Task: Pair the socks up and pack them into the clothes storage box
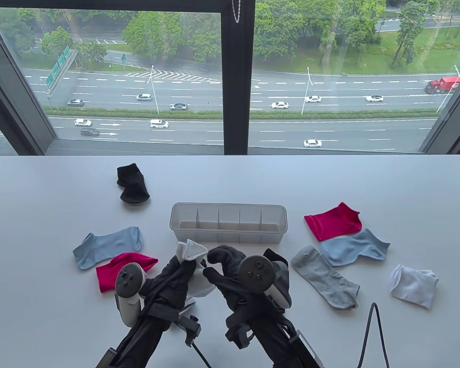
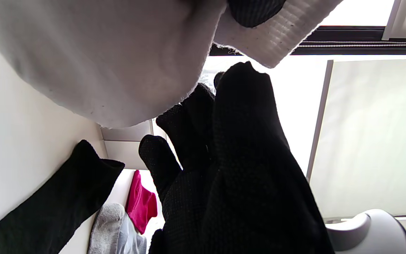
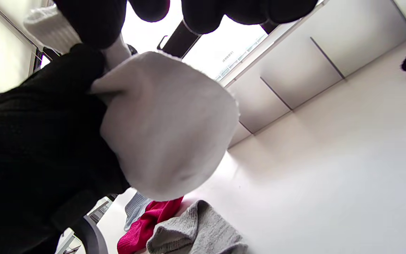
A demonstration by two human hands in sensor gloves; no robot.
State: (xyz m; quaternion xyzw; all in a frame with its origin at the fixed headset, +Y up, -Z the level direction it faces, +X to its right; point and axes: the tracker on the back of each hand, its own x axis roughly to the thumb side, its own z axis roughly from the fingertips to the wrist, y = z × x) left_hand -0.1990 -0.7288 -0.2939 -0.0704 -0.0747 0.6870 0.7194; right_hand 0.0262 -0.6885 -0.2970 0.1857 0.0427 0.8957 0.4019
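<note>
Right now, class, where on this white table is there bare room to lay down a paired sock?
Bare: far right, behind the red sock; far left, beside the black sock. Crowded: flanking the clear divided storage box.

Both hands wear black knit gloves with a fine dotted weave. The left hand (image 1: pixel 176 276) carries a pale grey tracker (image 1: pixel 128 291) with dark buttons; the right hand (image 1: pixel 230 274) carries a dark, round-faced one (image 1: pixel 257 273) on a white body. Black straps and brackets, possibly camera mounts, clamp each wrist.
</note>
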